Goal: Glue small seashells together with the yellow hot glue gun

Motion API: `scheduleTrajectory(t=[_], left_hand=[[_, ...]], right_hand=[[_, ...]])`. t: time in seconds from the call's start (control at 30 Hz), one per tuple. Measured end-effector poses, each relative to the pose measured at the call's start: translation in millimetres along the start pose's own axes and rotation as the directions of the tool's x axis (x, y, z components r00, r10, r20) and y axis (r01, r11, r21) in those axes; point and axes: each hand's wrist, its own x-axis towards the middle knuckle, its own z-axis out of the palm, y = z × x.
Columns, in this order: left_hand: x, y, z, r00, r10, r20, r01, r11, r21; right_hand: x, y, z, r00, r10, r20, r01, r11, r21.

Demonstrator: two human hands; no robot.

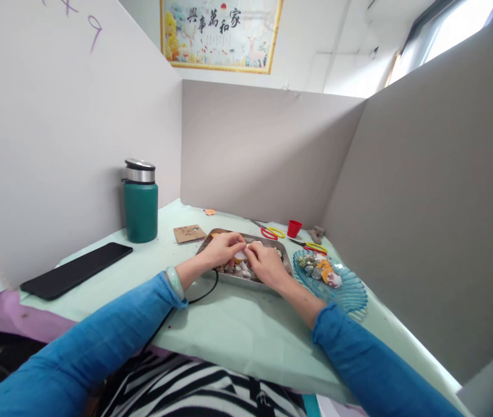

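Over a shallow metal tray [288, 262], my left hand [223, 249] and my right hand [267, 265] meet with their fingertips pinched together. Something small and whitish shows between the fingers, but its kind is hidden. Inside the tray lie several small white, brown and orange pieces [243, 270], some looking like shells. A thin black cord [211, 289] curves out by my left wrist. To the right of my right hand, a blue ribbed glass plate [353, 295] carries pinecone-like pieces [309, 265] and orange and white pieces [328, 271].
Behind the tray lie red-and-yellow-handled scissors [272, 233], a second pair of scissors [313, 247] and a red cup [294, 228]. To the left are a brown card [189, 233], a green bottle [141, 211] and a black phone-like slab [79, 269]. Grey partitions [263, 150] enclose the table.
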Motion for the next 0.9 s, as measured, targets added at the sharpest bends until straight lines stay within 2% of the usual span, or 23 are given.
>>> scheduleTrajectory(t=[0.9], left_hand=[[-1.2,2.6,-1.1,1.0,-0.002,0.016,0.002,1.0,0.001]], right_hand=[[-0.2,0.1,0.3,1.0,-0.003,-0.017,0.003,1.0,-0.004]])
